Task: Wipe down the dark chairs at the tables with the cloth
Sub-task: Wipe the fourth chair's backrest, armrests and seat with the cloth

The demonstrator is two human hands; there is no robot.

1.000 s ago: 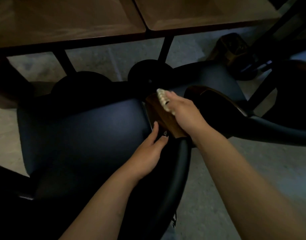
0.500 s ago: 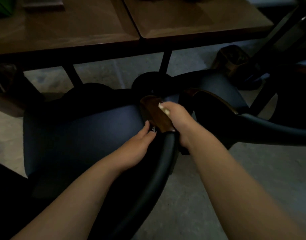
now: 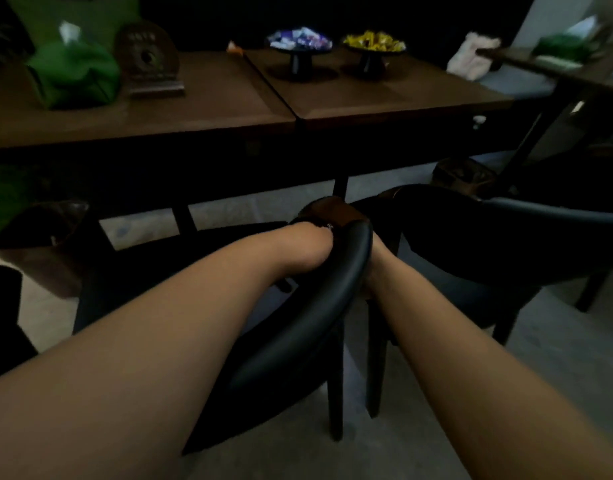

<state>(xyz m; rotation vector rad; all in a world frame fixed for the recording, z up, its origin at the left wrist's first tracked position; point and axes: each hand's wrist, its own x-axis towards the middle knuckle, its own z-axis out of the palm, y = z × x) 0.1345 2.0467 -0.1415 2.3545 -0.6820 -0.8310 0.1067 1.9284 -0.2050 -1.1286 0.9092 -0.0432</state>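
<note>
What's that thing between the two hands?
In the head view, the black padded backrest of the near chair curves between the left hand and the right hand.

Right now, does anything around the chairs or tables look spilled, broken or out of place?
Nothing stands out. Both hands are at the near chair's black backrest: left hand on its inner side, right hand mostly hidden behind it. Two footed dishes stand upright on the table.

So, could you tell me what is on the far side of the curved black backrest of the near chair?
The left hand rests against the backrest; the brown wooden armrest end sits beyond. The right hand disappears behind it, so its fingers and any cloth are hidden.
</note>
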